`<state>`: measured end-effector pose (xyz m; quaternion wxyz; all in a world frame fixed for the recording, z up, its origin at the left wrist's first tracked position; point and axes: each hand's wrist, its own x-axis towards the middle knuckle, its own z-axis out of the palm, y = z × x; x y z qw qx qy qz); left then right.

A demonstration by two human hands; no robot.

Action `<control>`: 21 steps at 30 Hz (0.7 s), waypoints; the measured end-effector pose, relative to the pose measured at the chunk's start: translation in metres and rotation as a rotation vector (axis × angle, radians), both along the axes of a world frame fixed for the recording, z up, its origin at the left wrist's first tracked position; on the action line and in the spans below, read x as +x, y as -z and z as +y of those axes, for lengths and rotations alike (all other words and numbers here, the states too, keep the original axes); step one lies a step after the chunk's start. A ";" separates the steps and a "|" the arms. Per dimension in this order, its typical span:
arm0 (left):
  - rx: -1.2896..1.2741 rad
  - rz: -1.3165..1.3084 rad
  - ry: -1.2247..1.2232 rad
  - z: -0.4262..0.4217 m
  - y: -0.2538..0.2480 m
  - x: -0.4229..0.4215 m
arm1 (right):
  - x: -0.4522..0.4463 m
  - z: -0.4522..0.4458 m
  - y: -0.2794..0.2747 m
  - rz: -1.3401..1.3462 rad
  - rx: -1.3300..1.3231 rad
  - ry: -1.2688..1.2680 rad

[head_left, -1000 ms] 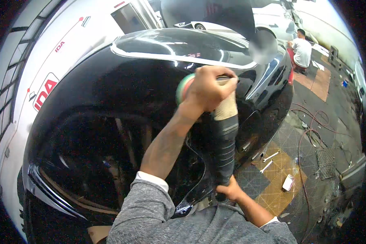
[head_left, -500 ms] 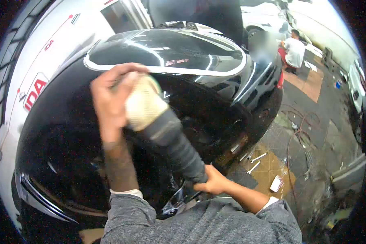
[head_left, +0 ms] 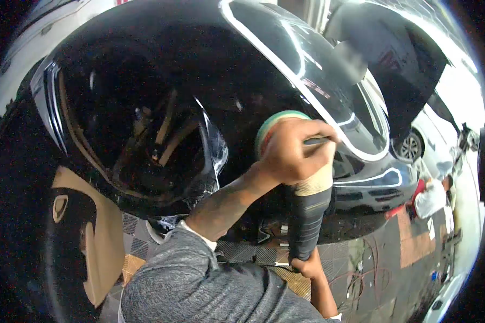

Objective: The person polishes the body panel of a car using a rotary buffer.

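Observation:
A polisher (head_left: pixel 309 218) with a black-wrapped body and a pale, tape-covered head lies against the glossy black car roof (head_left: pixel 161 48). The green edge of its pad (head_left: pixel 285 115) shows on the roof beside the white-edged glass (head_left: pixel 307 64). My left hand (head_left: pixel 299 151) is wrapped over the polisher's head, its fingers curled toward the glass. Lower down, my right hand (head_left: pixel 309 264) grips the rear end of the body. The underside of the pad is hidden.
An open car door with a beige inner panel (head_left: pixel 105 237) stands at lower left. A red hose (head_left: pixel 380 269) lies on the floor at right. A person in a white shirt (head_left: pixel 431 198) is low by the far end. Another car's wheel (head_left: pixel 410 145) shows behind.
My view has turned, so the car's side and open door now show at left. The polisher sits farther right in view, more upright, its pad beside the white edging. Both hands keep hold.

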<state>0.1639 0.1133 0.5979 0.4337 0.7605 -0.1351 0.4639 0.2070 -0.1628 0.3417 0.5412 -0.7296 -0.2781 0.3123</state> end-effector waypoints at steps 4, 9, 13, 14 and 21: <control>-0.050 -0.165 -0.043 0.021 0.031 -0.036 | 0.033 -0.001 -0.043 -0.227 -0.235 -0.233; -0.227 -0.187 -0.088 0.004 0.079 -0.056 | 0.055 -0.017 -0.064 -0.236 -0.327 -0.340; -0.133 -0.293 -0.068 0.038 0.060 -0.066 | 0.039 0.020 -0.080 -0.335 -0.248 -0.408; -0.227 -0.270 -0.056 0.040 0.053 -0.071 | 0.031 0.030 -0.081 -0.261 -0.248 -0.389; -0.074 -0.209 -0.028 0.018 0.037 -0.029 | 0.028 0.010 -0.044 -0.227 -0.127 -0.294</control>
